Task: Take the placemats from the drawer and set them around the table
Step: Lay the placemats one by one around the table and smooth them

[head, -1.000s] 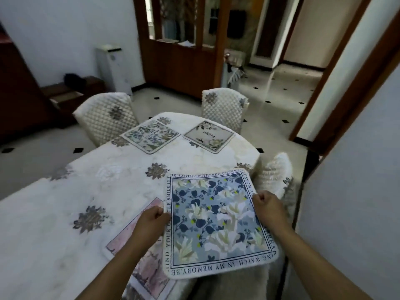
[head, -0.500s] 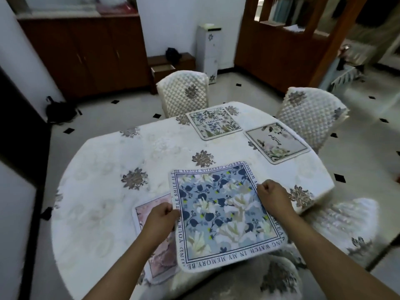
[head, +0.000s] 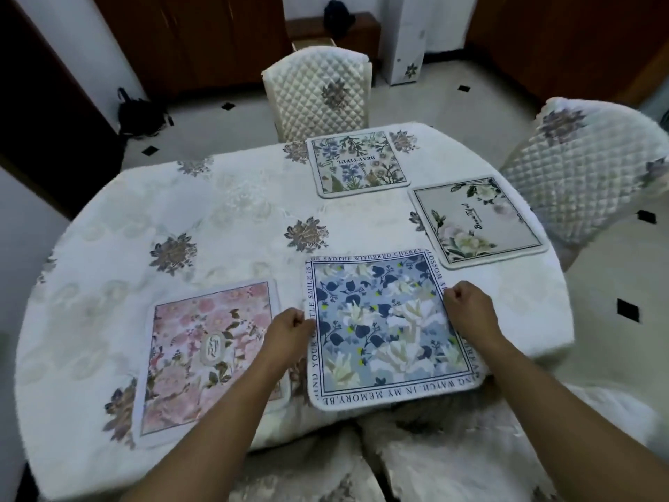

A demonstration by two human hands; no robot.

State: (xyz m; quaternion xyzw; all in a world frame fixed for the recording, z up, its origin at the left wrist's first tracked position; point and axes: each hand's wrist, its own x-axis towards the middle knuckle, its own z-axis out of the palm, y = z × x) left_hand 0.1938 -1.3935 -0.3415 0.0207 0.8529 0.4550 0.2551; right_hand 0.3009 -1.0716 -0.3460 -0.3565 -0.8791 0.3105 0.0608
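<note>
Head camera, looking down over a table (head: pixel 224 219) under a white flowered cloth: both hands pinch the blue placemat (head: pixel 389 331) by its opposite side edges, the left hand (head: pixel 289 329) closed on the left border, the right hand (head: pixel 470 313) closed on the right. The mat lies between the two grips, its longer side running away from the person, far end over the cloth and near corners hanging past the table's edge toward a covered chair seat below. Neither hand is nearer; the mat sits centred between them, so any lowering or forward slide looks like a two-handed job. A pink placemat (head: pixel 210 356) lies just beside it on the left. Two more mats, one with blue stems (head: pixel 356 163) and one cream (head: pixel 474 221), lie across the table before quilted chairs.
</note>
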